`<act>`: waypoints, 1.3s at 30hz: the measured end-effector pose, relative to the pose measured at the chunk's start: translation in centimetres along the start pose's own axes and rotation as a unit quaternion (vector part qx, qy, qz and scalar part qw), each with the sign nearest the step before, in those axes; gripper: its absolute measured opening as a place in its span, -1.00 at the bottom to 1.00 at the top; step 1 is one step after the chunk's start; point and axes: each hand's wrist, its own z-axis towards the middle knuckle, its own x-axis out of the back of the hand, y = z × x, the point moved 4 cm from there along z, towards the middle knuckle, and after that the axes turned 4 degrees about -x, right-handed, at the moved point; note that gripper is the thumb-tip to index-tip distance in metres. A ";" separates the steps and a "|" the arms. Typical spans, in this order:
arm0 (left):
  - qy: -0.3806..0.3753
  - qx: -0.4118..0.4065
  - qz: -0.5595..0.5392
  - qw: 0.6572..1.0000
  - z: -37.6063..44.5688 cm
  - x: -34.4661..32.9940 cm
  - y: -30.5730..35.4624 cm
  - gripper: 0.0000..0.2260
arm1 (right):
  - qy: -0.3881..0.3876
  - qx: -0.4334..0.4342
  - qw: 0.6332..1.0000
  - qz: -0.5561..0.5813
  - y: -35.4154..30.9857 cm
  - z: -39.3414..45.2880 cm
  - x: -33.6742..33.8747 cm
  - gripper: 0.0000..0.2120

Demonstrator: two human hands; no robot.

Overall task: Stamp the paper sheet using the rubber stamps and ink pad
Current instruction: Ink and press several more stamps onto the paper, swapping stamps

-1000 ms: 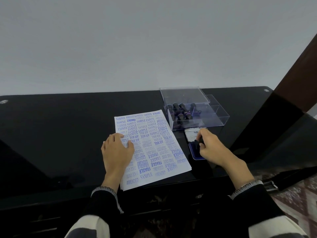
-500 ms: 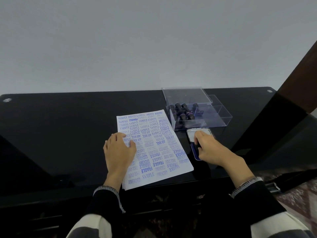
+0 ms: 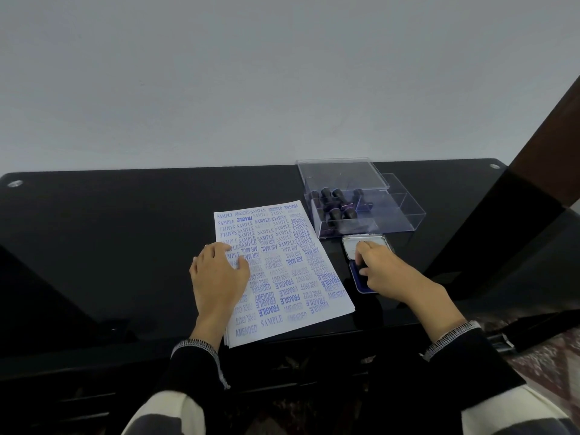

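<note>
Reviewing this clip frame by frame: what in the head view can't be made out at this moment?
- Stamp in the right hand: only a dark sliver shows under the fingers; its text is hidden.
- Ink pad: mostly covered by that hand.
- Paper sheet: the left hand hides its left-middle prints.
- Stamps in the clear box: too small and dark to count or read.
- Forearms: cut off by the bottom edge.

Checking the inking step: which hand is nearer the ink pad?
Right. The right hand is over the ink pad; the left hand rests on the paper sheet beside it.
</note>
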 end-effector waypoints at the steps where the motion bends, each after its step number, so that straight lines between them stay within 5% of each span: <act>1: 0.000 0.000 -0.001 1.000 0.0 0.0 0.0 -0.71 | -0.002 0.000 1.000 0.005 0.0 0.1 -0.1 -0.77; 29: 0.004 -0.004 -0.006 1.000 0.0 -0.2 -0.3 -0.72 | -0.038 -0.003 0.999 0.022 -0.1 1.0 0.1 -0.65; 39: 0.002 -0.003 -0.007 1.000 0.0 -0.2 -0.2 -0.71 | -0.054 -0.003 0.999 -0.001 -0.4 1.2 0.5 -0.82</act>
